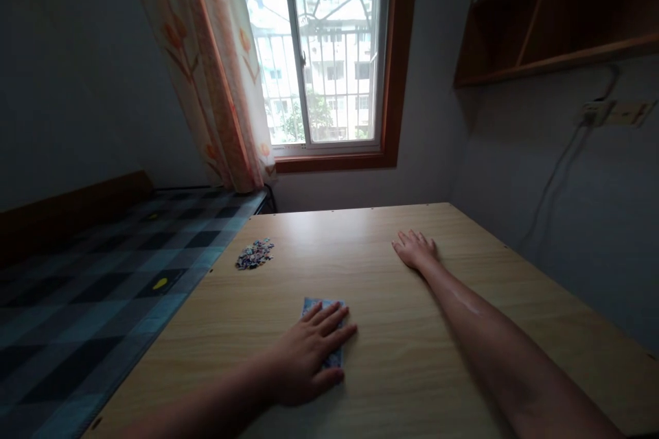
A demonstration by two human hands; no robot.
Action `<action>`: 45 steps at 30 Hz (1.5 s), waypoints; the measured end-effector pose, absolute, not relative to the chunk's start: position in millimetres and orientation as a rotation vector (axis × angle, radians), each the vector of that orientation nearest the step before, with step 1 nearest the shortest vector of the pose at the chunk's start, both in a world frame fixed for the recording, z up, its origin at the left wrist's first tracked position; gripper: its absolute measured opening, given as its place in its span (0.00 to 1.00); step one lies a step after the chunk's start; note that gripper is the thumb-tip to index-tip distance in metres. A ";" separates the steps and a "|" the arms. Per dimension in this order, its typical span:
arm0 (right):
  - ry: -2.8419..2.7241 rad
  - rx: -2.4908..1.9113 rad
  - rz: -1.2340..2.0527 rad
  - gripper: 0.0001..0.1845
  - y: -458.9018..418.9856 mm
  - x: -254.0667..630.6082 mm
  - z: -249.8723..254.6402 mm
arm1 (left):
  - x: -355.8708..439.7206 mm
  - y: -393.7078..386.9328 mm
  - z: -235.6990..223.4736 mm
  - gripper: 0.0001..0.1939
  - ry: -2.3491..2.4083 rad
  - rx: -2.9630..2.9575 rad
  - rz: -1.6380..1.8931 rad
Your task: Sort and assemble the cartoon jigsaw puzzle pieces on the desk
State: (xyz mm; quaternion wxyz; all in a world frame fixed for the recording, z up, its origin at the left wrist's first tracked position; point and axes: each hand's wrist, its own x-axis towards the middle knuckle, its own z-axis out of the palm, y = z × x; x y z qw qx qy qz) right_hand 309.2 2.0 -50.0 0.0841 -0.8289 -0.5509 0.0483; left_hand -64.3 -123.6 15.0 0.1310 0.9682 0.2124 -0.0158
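My left hand (309,353) lies flat and open on a small blue patterned sheet or card (315,304) near the front of the wooden table (360,254); only the sheet's far edge and a strip under my fingers show. My right hand (416,249) rests palm down farther back on the table, fingers stretched out, holding nothing. A small heap of several tiny multicoloured pieces (254,254) lies at the table's left side, well apart from both hands.
A bed with a dark checked cover (77,302) runs along the table's left edge. Behind are a window (329,48) with an orange-patterned curtain (216,68). A wooden wall shelf (556,14) and a power strip (618,112) hang on the right.
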 end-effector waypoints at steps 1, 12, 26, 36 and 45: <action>-1.645 -2.474 0.145 0.36 2.8 309.5 -50.9 | -81.0 -116.5 17.3 0.35 0.644 2.824 -0.032; -1.634 -2.466 0.095 0.35 4.8 311.3 -57.1 | -253.0 -81.7 20.7 0.35 1.161 2.957 0.192; -1.604 -2.464 0.092 0.35 3.7 310.6 -57.8 | -290.7 -60.5 7.5 0.40 1.589 2.733 0.026; -1.572 -2.377 -0.005 0.30 1.5 311.0 -55.1 | -172.5 -62.2 39.1 0.37 1.435 2.859 0.347; -1.566 -2.321 -0.049 0.26 -3.9 311.3 -51.5 | -23.9 -79.8 -3.3 0.37 1.524 2.595 0.014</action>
